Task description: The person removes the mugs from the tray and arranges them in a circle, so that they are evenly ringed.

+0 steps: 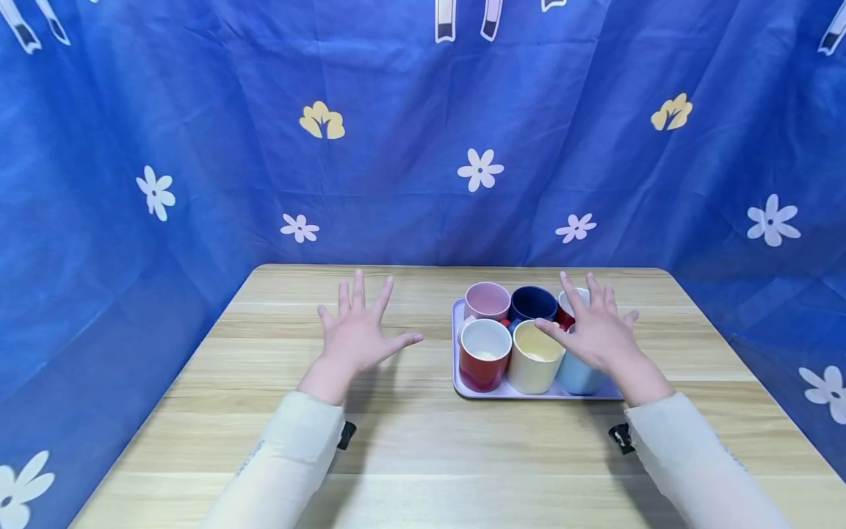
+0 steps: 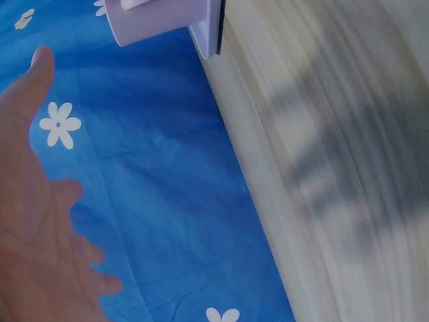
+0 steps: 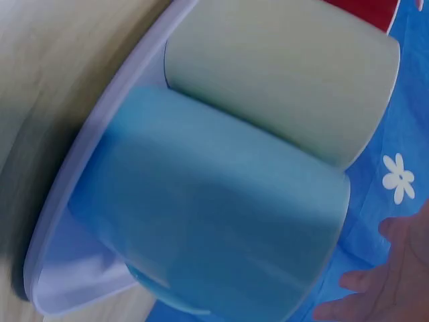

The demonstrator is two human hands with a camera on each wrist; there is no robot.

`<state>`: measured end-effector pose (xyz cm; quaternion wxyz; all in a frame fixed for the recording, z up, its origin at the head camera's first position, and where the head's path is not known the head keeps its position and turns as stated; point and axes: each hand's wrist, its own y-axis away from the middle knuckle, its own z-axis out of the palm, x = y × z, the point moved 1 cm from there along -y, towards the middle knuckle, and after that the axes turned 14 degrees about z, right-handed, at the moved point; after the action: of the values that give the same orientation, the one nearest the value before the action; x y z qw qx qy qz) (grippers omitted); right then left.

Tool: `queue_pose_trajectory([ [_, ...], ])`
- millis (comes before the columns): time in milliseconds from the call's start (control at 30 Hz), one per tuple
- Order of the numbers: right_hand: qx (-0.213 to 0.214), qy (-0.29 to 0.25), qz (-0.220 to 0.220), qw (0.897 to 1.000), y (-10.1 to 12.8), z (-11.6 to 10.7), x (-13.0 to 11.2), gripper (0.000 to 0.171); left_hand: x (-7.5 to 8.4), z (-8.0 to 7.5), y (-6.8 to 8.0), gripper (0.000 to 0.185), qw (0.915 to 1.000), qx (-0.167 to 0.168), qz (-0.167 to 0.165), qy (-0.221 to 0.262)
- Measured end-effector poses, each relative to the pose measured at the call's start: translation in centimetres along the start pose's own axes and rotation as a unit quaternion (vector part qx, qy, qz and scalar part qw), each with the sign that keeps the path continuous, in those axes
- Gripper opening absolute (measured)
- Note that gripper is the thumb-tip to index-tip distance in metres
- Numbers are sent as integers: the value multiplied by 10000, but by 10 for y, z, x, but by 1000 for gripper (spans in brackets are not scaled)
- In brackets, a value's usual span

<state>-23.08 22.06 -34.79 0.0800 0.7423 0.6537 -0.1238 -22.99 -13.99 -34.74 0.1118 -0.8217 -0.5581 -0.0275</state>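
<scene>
Above the wooden table, my left hand (image 1: 355, 338) is held out with fingers spread, holding nothing. My right hand (image 1: 600, 334) hovers with spread fingers over the right part of a lilac tray (image 1: 457, 360), partly hiding the mugs there. On the tray's near side stand a red mug (image 1: 481, 367), a cream mug (image 1: 529, 371) and a light blue mug (image 3: 221, 201). Behind them are a pink mug (image 1: 486, 294), a dark blue mug (image 1: 532, 297) and a red mug with a white inside (image 1: 567, 312). In the right wrist view, the right fingers are apart from the light blue mug.
The wooden table (image 1: 410, 455) carries the tray right of its middle. A blue curtain (image 1: 390, 169) with printed flowers encloses the back and sides. Black straps (image 1: 346, 435) show at the wrists.
</scene>
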Motion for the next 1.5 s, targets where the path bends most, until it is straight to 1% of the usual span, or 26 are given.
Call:
queue_pose_trajectory([
  [233, 3, -154, 172, 9997, -5, -8, 10, 94, 9, 0, -3, 113, 9999, 28, 100, 98],
  [433, 29, -211, 232, 9995, -7, -15, 19, 94, 18, 4, -7, 112, 9996, 71, 192, 194],
  [633, -60, -275, 340, 9990, -8, -18, 30, 97, 26, 9, -9, 112, 9990, 82, 271, 334],
  [900, -268, -390, 571, 9972, -8, -19, 45, 97, 38, 17, -11, 118, 9965, 273, 506, 607],
  [1233, -176, -449, 722, 9962, -9, -16, 67, 96, 52, 29, -13, 122, 9935, 370, 770, 746],
  [1367, -238, -521, 824, 9950, -9, -15, 77, 94, 57, 35, -13, 122, 9919, 423, 923, 759],
  [1500, -310, -613, 925, 9933, -9, -13, 86, 93, 60, 40, -14, 121, 9883, 522, 1005, 1022],
])
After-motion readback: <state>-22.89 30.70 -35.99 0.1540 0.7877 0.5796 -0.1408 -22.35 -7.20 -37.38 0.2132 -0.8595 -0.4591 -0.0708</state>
